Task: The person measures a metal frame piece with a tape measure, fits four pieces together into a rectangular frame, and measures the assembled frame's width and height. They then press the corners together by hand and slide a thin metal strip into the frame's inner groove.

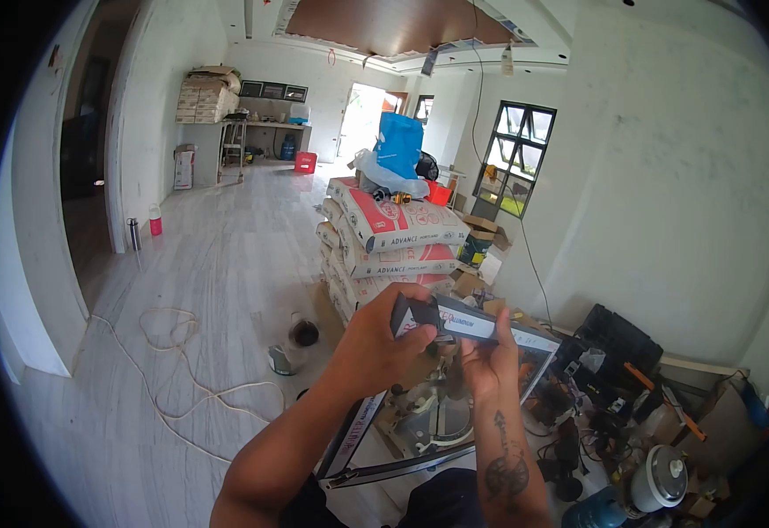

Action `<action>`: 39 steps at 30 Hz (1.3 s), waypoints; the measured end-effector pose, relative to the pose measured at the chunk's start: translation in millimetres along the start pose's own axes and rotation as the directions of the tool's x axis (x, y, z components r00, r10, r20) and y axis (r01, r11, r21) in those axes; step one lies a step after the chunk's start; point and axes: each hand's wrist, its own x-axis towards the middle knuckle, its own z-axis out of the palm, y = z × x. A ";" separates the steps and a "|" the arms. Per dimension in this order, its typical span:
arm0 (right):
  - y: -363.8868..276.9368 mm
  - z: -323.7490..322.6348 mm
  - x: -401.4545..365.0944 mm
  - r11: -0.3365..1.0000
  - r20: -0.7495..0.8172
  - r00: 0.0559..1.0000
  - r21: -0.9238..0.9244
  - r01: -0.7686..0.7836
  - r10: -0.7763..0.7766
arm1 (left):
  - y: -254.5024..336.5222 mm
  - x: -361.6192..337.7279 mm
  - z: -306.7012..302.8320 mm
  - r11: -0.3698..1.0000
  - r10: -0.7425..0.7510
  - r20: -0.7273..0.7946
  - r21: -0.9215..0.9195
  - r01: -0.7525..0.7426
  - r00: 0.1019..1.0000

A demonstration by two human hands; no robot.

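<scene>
A dark-edged frame [534, 341] with printed white film on its bars stands in front of my legs, its glass or opening showing tools behind it. My left hand [380, 339] is closed around a short dark block-like piece [418, 315] at the frame's upper left corner. Just to its right, my right hand [493, 356] grips the top bar from below, thumb up against its face. The frame's lower bar [402, 471] runs near my knees. Whether the short piece is joined to the frame cannot be made out.
Stacked cement bags [411, 231] stand ahead, carrying a blue bag [399, 145]. A pale cord [160, 409] loops over the floor at left. Tools, an open black case [618, 339] and a white pot [660, 478] crowd the right. Two containers [303, 330] sit left of the bags.
</scene>
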 end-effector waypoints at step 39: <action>22.4 1.7 -36.0 0.985 0.095 0.980 0.027 0.171 -0.173 | 28.7 16.4 -40.5 0.996 -0.084 0.079 0.044 0.080 0.993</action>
